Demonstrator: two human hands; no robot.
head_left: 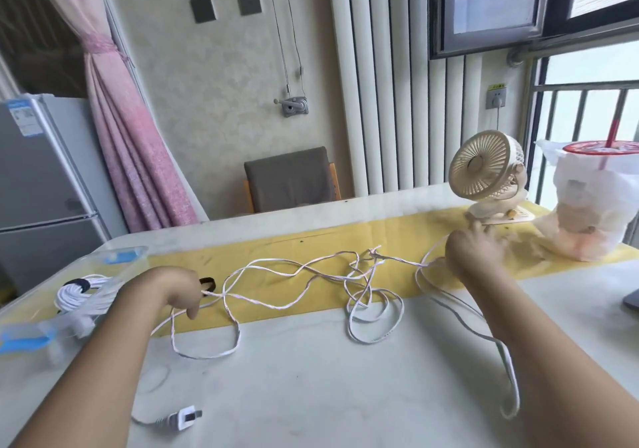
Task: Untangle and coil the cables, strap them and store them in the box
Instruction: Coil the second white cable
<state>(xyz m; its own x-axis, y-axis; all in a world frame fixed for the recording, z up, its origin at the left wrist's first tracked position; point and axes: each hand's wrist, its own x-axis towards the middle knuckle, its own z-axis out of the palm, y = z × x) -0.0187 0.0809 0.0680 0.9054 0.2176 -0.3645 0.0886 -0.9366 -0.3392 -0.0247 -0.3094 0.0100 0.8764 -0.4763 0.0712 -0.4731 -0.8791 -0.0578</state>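
My left hand (183, 292) pinches the white cable (301, 275) sprawled in loops on the table (311, 378). My right hand (473, 243) is blurred, so I cannot tell its grip. A coiled cable (74, 292) lies in the box (114, 257).

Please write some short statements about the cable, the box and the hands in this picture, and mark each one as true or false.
1. The white cable on the table is knotted. True; a knot sits near its middle.
2. A coiled cable already lies in the clear box. True.
3. The left hand is empty. False; it grips the white cable.
4. The plug lies inside the box. False; it lies on the table, close to the near edge.
5. The right hand is near the small fan. True.
6. The black strap is wrapped around the loose cable. False; it lies on the table beside the left hand.
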